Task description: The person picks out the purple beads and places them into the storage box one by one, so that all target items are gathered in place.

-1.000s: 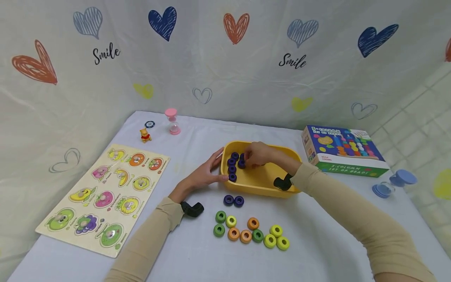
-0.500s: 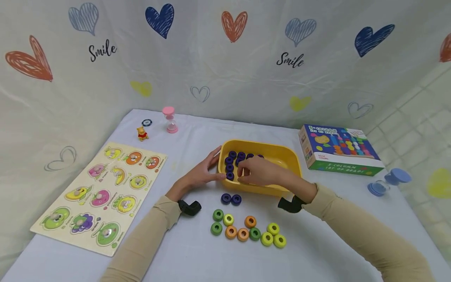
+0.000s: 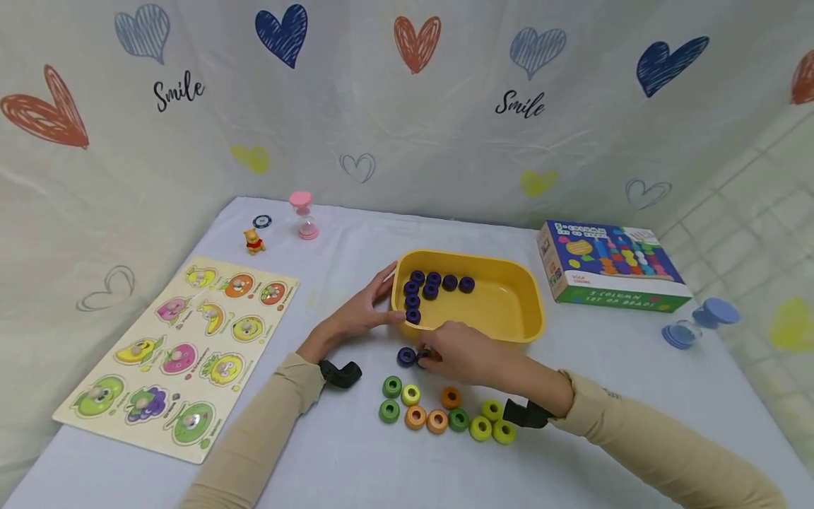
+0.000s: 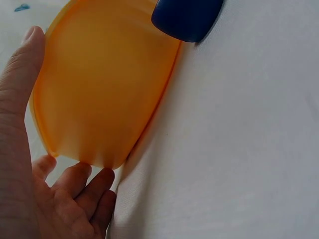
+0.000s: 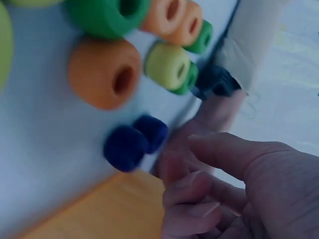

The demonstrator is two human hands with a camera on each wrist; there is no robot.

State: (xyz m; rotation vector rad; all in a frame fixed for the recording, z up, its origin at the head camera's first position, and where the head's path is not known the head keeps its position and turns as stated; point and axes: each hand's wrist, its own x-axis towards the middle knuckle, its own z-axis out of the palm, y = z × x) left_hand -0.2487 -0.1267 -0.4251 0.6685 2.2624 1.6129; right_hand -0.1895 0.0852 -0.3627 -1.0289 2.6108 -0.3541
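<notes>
A yellow plastic tray [image 3: 502,307] lies on the white-covered table, with several dark purple ring beads [image 3: 413,301] in its left part. My left hand [image 3: 362,311] holds the tray's left end, thumb at the near corner and fingers on the outer wall. In the left wrist view the fingertips press the tray wall [image 4: 104,94]. My right hand [image 3: 467,353] is in front of the tray, over two more purple beads [image 3: 406,357] on the cloth. In the right wrist view its thumb and fingers stand apart, beside the two dark blue-looking beads [image 5: 124,148].
Green [image 3: 392,386], yellow [image 3: 480,428] and orange beads [image 3: 437,422] lie nearer the person. A fruit puzzle board [image 3: 184,353] is at left, a bead-set box [image 3: 617,265] at right. Pink [image 3: 304,215] and blue sandglasses [image 3: 699,323], a bear figure [image 3: 254,242] and a chip [image 3: 262,221] stand farther out.
My right hand has come out of the tray, toward me and left, to the loose purple beads in front. The beads inside are uncovered now. My left hand stays on the tray.
</notes>
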